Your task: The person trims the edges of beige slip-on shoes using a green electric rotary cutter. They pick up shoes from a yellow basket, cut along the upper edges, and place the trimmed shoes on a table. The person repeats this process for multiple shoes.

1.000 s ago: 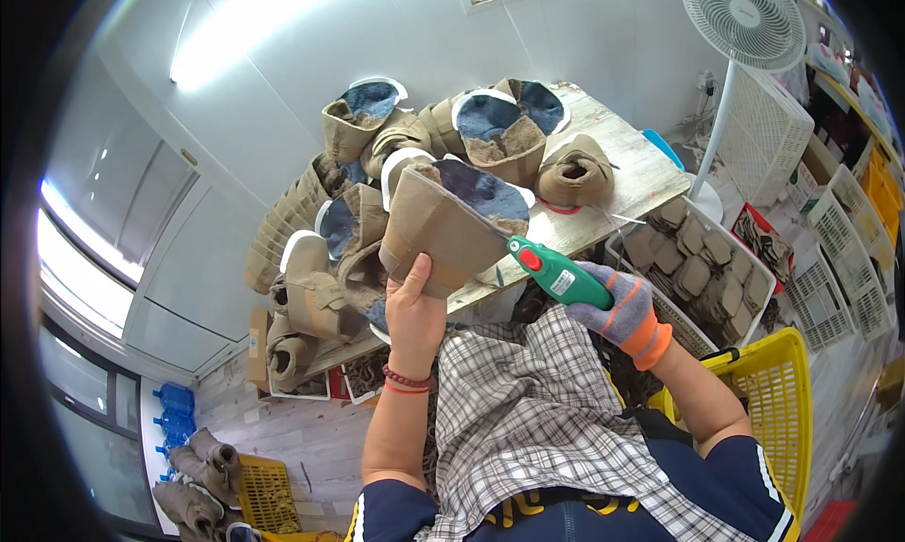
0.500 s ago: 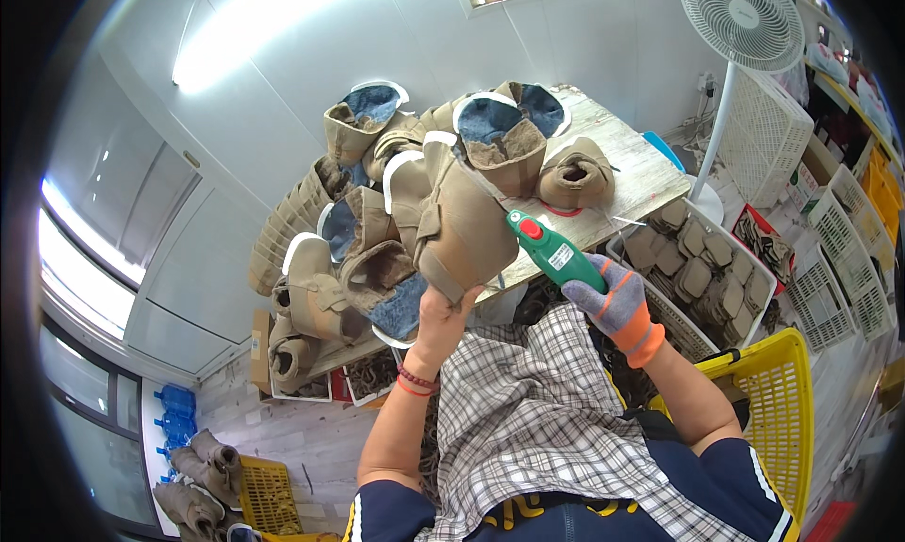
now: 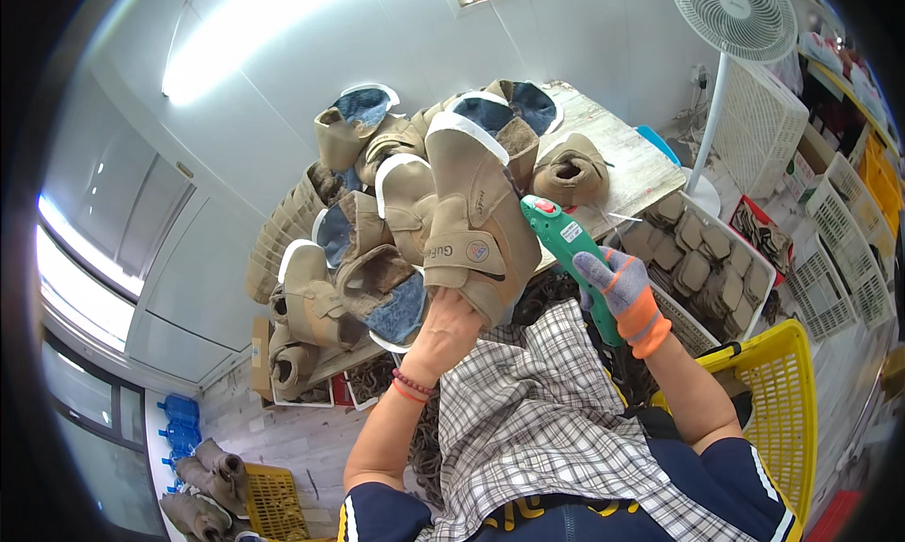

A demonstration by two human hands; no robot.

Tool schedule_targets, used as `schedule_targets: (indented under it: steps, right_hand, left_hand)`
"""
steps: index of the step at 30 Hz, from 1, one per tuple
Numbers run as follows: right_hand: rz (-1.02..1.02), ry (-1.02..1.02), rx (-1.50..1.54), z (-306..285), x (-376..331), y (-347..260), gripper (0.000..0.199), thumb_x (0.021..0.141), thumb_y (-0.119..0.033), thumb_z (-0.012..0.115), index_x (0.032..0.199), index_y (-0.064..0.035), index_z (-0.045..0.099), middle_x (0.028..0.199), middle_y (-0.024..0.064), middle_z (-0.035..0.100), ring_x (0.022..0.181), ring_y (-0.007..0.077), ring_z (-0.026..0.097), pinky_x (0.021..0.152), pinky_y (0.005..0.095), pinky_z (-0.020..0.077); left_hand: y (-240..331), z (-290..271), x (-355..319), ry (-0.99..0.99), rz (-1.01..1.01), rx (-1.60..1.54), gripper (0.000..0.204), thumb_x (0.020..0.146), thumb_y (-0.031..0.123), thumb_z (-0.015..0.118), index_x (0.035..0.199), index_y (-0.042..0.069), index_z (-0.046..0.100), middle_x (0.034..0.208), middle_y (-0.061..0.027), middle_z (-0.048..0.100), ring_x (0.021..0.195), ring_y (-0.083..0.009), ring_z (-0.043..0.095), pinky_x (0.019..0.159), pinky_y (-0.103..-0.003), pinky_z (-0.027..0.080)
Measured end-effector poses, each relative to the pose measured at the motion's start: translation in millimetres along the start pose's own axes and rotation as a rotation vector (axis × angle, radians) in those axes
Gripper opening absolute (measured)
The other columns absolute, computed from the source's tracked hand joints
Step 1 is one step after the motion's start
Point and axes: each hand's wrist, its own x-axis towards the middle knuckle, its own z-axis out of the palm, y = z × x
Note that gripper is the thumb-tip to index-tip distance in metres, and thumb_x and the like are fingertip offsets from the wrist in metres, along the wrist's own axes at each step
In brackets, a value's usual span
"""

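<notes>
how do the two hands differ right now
The left hand is bare with bead bracelets at the wrist; the right hand wears a grey and orange glove. The left hand grips a tan boot from below; the right hand holds a green glue gun. Both are raised over the worktable.

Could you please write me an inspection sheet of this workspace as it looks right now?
Surface: pale wooden table, mostly covered.
Job's things: tan boot upper held up; green glue gun beside it.
Clutter: pile of tan uppers; crate of sole pieces; yellow basket.
Hands: left hand bare, grips the upper from below; right hand, gloved, holds the gun.
Cables: nothing seen.
Surroundings: white pedestal fan, white walls, stacked crates at right.
</notes>
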Motion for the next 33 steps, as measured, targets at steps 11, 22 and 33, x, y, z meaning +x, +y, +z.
schedule_targets:
  steps: [11,22,33]
  right_hand:
    - [-0.07,0.098,0.132,-14.6,20.1,12.4,0.038,0.084,-0.041,0.067,0.085,-0.0044,0.06,0.061,0.0016,0.054,0.05,0.0091,0.05,0.048,0.0227,0.0386]
    - [-0.141,0.284,0.179,-73.5,17.2,38.3,0.035,0.085,-0.038,0.068,0.082,-0.0047,0.058,0.06,0.0017,0.053,0.048,0.0095,0.05,0.047,0.0231,0.0388]
    - [-0.091,0.458,0.129,-122.9,-2.5,59.3,0.038,0.084,-0.041,0.067,0.086,-0.0048,0.057,0.059,0.0017,0.053,0.049,0.0099,0.051,0.047,0.0234,0.0395]
  left_hand:
    - [24.6,2.0,8.1,0.078,-0.007,-0.256,0.04,0.061,-0.006,0.061,0.101,-0.001,0.067,0.117,-0.0186,0.057,0.12,-0.0408,0.042,0.105,-0.049,0.03]
    - [-102.0,-1.5,89.3,0.208,-0.187,0.021,0.034,0.072,-0.006,0.06,0.105,-0.005,0.06,0.119,-0.0243,0.051,0.116,-0.0419,0.044,0.101,-0.045,0.036]
    - [-31.6,121.9,231.6,0.37,-0.077,-0.229,0.031,0.076,0.012,0.067,0.102,-0.005,0.06,0.108,-0.0176,0.053,0.107,-0.0302,0.047,0.096,-0.038,0.039]
